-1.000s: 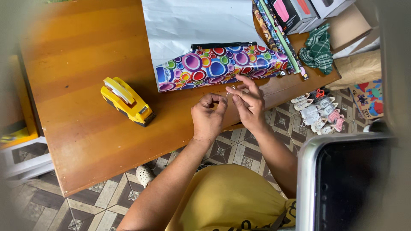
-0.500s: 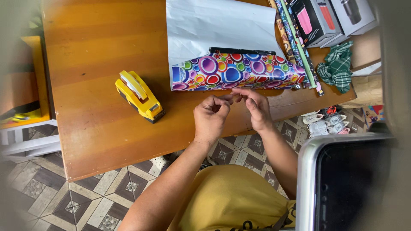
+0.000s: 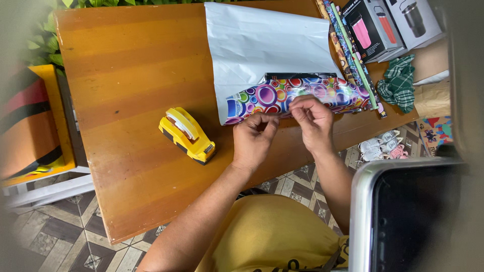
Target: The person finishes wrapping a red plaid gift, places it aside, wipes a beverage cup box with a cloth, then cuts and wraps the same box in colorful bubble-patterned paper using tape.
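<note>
A long box wrapped in paper with bright coloured circles (image 3: 282, 94) lies on the white underside of a wrapping sheet (image 3: 262, 45) on the wooden table (image 3: 131, 75). My right hand (image 3: 313, 120) rests its curled fingertips on the box's near edge. My left hand (image 3: 254, 138) is just left of it at the table's front, thumb and forefinger pinched. A short strip of clear tape seems to run between the two hands, though it is hard to make out. A yellow tape dispenser (image 3: 187, 135) stands left of my left hand.
Rolls of patterned paper (image 3: 348, 45) lie right of the box. Behind them are two tumbler cartons (image 3: 375, 22) and a green checked cloth (image 3: 398, 83). A dark-screened device (image 3: 408, 216) fills the lower right. Small shoes (image 3: 378, 146) lie on the tiled floor.
Both hands have moved from the table's front edge up to the wrapped box, the right hand now on its near side. The view has shifted, so the table appears further right.
</note>
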